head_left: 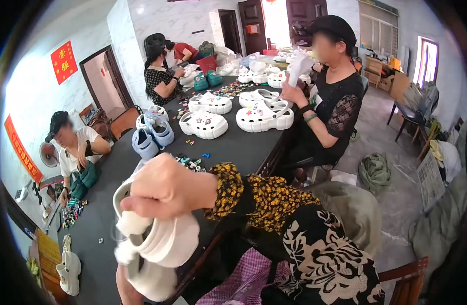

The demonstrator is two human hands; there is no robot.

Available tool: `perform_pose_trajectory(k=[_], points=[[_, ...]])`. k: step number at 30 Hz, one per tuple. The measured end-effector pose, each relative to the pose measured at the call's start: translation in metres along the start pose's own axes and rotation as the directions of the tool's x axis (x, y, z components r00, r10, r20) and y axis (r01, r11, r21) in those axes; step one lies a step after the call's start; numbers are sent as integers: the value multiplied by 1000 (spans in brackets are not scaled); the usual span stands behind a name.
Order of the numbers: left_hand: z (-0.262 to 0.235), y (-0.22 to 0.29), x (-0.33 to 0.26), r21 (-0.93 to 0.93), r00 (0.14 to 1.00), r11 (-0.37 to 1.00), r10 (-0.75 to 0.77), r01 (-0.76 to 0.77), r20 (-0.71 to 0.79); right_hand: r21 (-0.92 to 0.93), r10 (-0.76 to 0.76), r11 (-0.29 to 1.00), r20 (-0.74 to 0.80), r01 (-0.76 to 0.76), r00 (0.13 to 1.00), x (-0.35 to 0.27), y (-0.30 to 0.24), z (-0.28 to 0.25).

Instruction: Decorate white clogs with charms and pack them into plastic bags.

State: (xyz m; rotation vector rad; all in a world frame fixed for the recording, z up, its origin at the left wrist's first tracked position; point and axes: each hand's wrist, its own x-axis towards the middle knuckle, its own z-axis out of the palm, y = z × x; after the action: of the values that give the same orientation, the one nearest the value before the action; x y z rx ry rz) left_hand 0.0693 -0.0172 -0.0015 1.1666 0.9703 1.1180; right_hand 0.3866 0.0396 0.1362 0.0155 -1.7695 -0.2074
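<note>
My right hand (165, 185) is closed in a fist at the top of a pair of white clogs (171, 241), held up over the near table edge. One clog hangs below the other, and a strap loops out beside my fingers. Something white and rounded, slightly blurred, sits at the clogs' openings. Of my left hand's side only a strip of bare forearm or wrist (127, 290) shows beneath the clogs; its fingers are hidden behind them. Just beyond my fist lie small colourful shoe charms (190, 163) and a pair of light blue clogs (153, 136).
White clogs with charms (264, 117) stand along the dark table (116, 218); another white clog (68, 272) is at its left edge. A person at left handles green clogs (85, 179). A person at right holds a white item (298, 68). Two more people work at the far end.
</note>
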Motion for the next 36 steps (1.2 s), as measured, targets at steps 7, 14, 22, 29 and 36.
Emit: perform_pose_trajectory(k=[7,14,22,29,36], points=[[34,0,-2,-141,943,961,-263,238,-205,-34,64,998,237,-58,969,-38,-7,-27],[17,-2,26,116,946,966,-193,229,-262,-88,75,995,260,-53,963,-50,-4,-33],[5,13,67,391,968,895,-137,212,-211,-93,8,995,361,28,933,-42,8,-37],[15,14,83,610,982,781,-26,136,-185,-78,168,986,528,-150,833,-86,32,-46],[5,-1,115,647,978,744,-42,167,-204,-170,267,963,714,-209,647,-105,0,-67]])
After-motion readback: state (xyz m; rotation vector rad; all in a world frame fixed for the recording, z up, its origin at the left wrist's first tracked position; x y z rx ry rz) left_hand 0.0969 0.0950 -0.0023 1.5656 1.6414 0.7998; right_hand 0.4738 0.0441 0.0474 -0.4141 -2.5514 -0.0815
